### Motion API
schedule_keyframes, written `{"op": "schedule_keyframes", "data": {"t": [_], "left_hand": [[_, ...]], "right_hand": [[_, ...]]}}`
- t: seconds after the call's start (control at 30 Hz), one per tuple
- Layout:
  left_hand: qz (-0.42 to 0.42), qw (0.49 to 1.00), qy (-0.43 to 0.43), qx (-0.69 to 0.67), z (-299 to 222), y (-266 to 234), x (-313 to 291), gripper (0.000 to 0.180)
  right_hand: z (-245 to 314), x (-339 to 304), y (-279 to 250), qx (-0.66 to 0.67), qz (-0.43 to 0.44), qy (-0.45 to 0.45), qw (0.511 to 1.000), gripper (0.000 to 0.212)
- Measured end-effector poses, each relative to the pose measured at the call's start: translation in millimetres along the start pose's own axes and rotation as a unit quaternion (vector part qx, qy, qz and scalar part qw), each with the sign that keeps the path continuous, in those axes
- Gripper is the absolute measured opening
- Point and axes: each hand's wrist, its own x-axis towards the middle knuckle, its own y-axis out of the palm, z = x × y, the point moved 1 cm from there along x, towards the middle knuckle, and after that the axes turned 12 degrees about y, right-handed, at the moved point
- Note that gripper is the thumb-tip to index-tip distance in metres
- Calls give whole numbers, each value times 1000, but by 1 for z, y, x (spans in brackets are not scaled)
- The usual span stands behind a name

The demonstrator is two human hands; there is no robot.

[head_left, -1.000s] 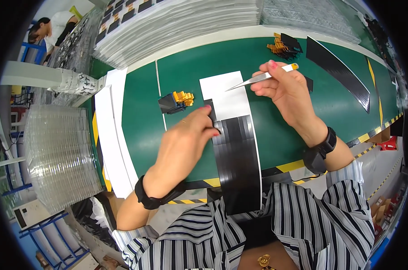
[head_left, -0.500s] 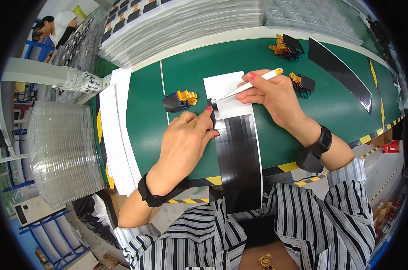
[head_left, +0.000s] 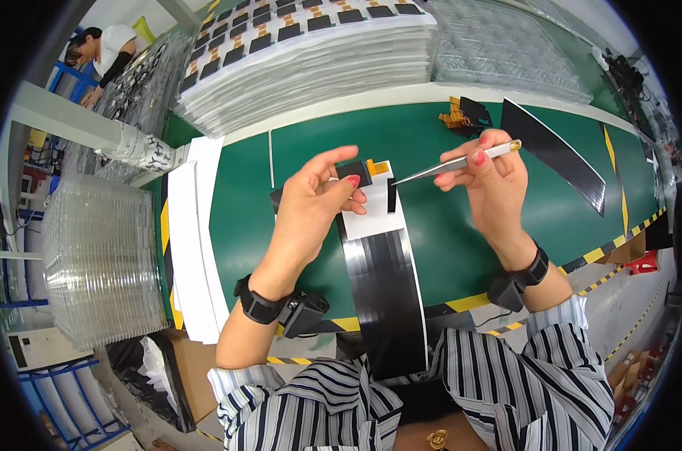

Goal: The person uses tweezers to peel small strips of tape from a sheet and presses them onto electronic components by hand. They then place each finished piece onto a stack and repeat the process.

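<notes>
My left hand (head_left: 305, 210) is raised over the bench, pinching a small dark display module (head_left: 351, 174) between thumb and fingers. An orange flex cable (head_left: 378, 167) sticks out of the module's right side. In my right hand (head_left: 497, 184) are slim tweezers (head_left: 454, 164), pointing left. A short black adhesive strip (head_left: 391, 197) hangs at their tips, just right of the module. Below both lies a backing sheet (head_left: 372, 225), its far part bare white and its near part covered with black strips (head_left: 386, 297). The sheet overhangs the bench's front edge.
More modules with orange cables (head_left: 467, 116) lie at the far right, beside another black strip sheet (head_left: 555, 154). White paper strips (head_left: 194, 248) lie on the left. Stacked trays (head_left: 311, 71) stand behind, clear trays (head_left: 104, 255) at far left. A co-worker (head_left: 104, 56) bends over at upper left.
My left hand has left the sheet and now holds a module. My right hand has moved right, and a black strip is now off the sheet at the tweezer tips.
</notes>
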Motion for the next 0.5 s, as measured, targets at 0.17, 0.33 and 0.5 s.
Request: {"op": "schedule_keyframes", "data": {"t": [0.17,0.33,0.5], "left_hand": [[-56,997,3,-49,13,0,1,26],[-41,998,23,-51,21,-8,3,23],[-38,998,1,-59,24,-9,2,21]], "right_hand": [[-6,1,1,-15,15,12,1000,15],[-20,7,0,-33,19,12,999,14],[-33,12,-2,-32,19,14,999,13]]}}
